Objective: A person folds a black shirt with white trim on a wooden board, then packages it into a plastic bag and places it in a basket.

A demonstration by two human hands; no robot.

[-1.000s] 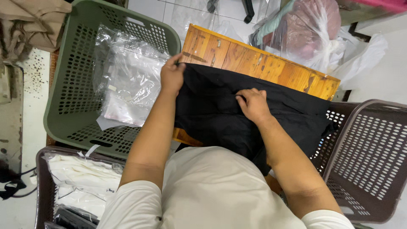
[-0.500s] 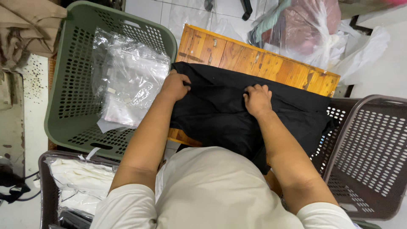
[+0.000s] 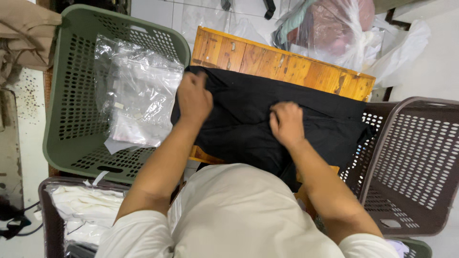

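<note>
We work a black garment (image 3: 258, 119), soft and matte, spread over the slatted wooden table (image 3: 267, 62) between a green perforated basket (image 3: 71, 114) on the left and a brown one (image 3: 411, 162) on the right; it folds best smoothed flat, edges squared. Our left hand (image 3: 193, 98) bunches its far-left corner, our right hand (image 3: 286, 123) presses curled knuckles on its middle, beside crinkly clear plastic bags (image 3: 138, 95).
</note>
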